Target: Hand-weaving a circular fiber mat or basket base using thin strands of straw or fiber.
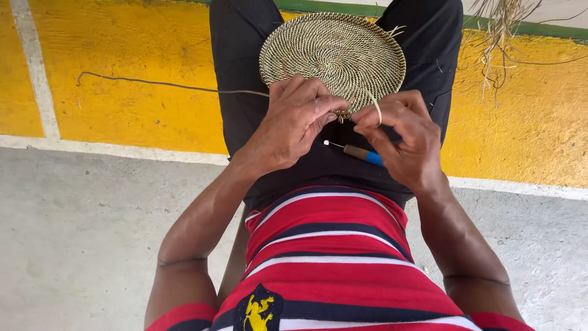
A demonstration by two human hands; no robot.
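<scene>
One round woven mat (334, 55) lies on the lap. One awl (358, 152) with a blue handle shows. Two hands work here: one left hand (294, 122), one right hand (401, 138). One long strand (159, 84) trails left; one loose fibre bundle (499, 30), perhaps straw, lies top right.

No packages, labels, signs or screens show anywhere around the woven disc (332, 58) on the person's lap.
</scene>
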